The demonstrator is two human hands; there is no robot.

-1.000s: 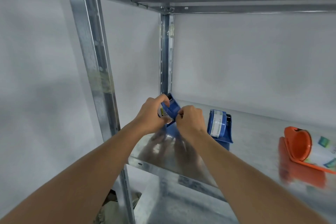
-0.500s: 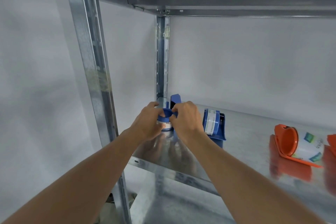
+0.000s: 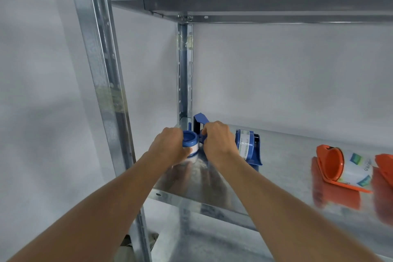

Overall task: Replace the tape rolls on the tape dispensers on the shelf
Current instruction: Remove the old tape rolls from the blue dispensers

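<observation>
A blue tape dispenser (image 3: 199,122) lies on the metal shelf (image 3: 282,155) in the far left corner. My left hand (image 3: 169,147) grips its blue hub with a white tape roll (image 3: 191,141) on it. My right hand (image 3: 219,140) holds the dispenser's blue frame just to the right of the roll. A second blue dispenser (image 3: 249,148) with a printed tape roll stands right behind my right hand. Further right an orange dispenser (image 3: 331,164) lies on its side with a white printed roll (image 3: 359,168) in it.
The shelf's front left upright (image 3: 102,74) and rear upright (image 3: 184,70) frame the corner. An upper shelf (image 3: 255,4) hangs overhead. Another orange piece (image 3: 385,166) shows at the right edge. A lower shelf (image 3: 212,240) lies beneath.
Both hands have lowered the blue dispenser from the air onto the shelf corner. The roll's hub now faces up between my hands.
</observation>
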